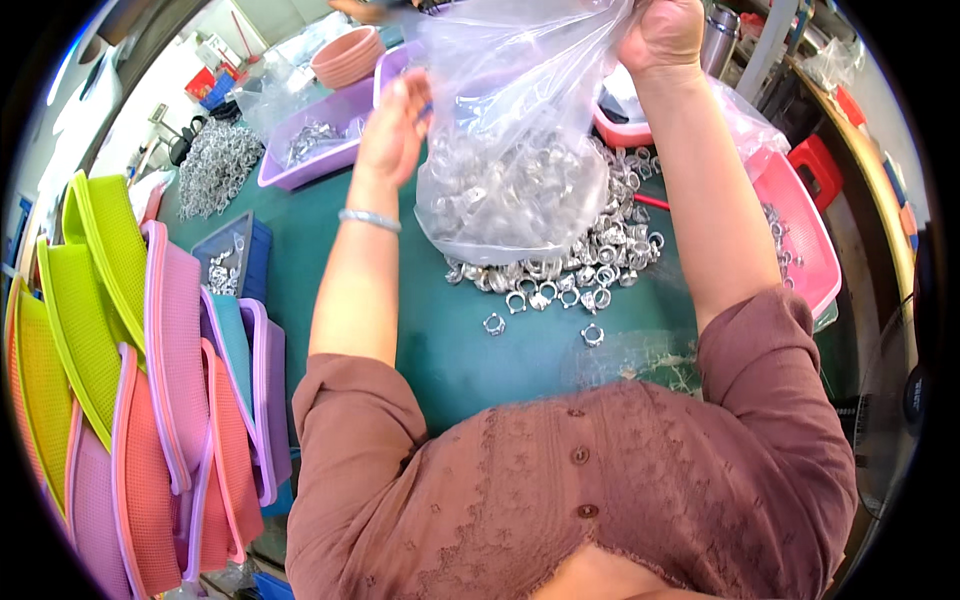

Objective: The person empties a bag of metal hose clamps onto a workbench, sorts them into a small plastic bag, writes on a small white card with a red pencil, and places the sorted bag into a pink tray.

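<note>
Green tabletop (450, 375) beneath, my right hand (663, 38) clamped the part-full clear bag (515, 150); loose metal rings (605, 255) lay outside, work seemingly unfinished; my left hand (394, 135) was unclenched beside it.

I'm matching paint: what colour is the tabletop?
The tabletop is dark green, seen best in the head view.

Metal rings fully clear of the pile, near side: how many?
2: left ring and right ring, on the green table between pile and brown shirt, which may hide more.
</note>
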The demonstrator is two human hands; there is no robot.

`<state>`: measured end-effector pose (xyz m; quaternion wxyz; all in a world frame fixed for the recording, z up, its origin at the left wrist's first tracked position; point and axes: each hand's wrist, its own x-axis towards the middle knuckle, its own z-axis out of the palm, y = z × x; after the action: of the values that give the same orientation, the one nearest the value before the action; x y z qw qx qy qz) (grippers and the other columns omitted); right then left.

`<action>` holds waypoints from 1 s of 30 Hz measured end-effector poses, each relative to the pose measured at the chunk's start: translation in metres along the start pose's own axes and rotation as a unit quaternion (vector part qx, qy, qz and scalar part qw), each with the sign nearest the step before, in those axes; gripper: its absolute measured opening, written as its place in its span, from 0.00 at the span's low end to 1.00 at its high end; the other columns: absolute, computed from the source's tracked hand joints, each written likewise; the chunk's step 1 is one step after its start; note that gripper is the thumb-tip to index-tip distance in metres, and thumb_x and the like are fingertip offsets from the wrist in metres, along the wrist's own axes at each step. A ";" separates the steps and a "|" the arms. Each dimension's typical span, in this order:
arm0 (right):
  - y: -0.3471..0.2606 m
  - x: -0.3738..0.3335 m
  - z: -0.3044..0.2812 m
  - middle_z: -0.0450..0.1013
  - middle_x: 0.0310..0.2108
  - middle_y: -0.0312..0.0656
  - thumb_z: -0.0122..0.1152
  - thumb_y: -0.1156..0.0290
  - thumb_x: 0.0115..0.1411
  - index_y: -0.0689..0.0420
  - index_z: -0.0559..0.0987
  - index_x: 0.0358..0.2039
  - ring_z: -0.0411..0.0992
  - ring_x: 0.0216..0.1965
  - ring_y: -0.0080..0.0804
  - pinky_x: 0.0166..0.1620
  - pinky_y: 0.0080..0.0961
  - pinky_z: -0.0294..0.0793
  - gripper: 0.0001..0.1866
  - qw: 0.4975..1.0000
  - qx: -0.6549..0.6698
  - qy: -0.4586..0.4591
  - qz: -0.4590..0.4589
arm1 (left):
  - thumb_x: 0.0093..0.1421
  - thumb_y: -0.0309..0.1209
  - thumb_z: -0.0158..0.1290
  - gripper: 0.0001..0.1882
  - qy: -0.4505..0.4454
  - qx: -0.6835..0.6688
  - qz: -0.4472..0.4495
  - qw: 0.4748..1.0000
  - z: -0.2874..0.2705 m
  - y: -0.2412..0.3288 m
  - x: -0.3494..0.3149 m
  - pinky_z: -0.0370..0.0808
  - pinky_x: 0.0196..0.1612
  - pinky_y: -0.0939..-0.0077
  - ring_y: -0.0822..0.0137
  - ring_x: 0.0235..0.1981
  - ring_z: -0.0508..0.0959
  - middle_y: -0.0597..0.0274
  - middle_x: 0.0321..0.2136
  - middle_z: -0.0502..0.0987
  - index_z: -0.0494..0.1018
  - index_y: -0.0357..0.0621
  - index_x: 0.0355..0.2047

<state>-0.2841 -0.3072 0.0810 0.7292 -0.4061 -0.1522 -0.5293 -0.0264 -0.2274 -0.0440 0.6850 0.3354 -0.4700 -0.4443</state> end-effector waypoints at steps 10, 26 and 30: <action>0.012 0.038 0.000 0.76 0.30 0.42 0.52 0.72 0.49 0.60 0.76 0.31 0.74 0.32 0.36 0.42 0.31 0.72 0.09 0.997 -0.053 0.039 -0.047 | 0.61 0.57 0.30 0.36 0.017 -0.176 -0.129 0.976 -0.019 -0.052 -0.063 0.64 0.54 0.66 0.59 0.51 0.68 0.53 0.50 0.68 0.61 0.37 0.54; -0.019 0.050 0.016 0.75 0.32 0.41 0.51 0.71 0.50 0.59 0.76 0.34 0.73 0.36 0.36 0.46 0.32 0.69 0.12 0.993 -0.083 0.023 -0.081 | 0.64 0.48 0.34 0.29 -0.001 -0.088 -0.123 0.988 -0.011 -0.044 -0.056 0.62 0.56 0.68 0.60 0.50 0.69 0.52 0.49 0.68 0.62 0.33 0.52; -0.019 0.051 -0.007 0.75 0.33 0.42 0.50 0.72 0.50 0.60 0.76 0.34 0.73 0.36 0.35 0.46 0.31 0.69 0.11 0.991 -0.062 0.019 -0.119 | 0.61 0.33 0.41 0.19 -0.132 0.024 -0.080 0.988 -0.022 -0.038 -0.040 0.67 0.52 0.67 0.63 0.45 0.73 0.50 0.45 0.71 0.66 0.33 0.48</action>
<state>-0.2832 -0.3475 0.1178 0.6371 -0.4192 -0.1526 -0.6286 -0.0237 -0.2041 -0.0982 0.5712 0.3262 -0.5385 -0.5266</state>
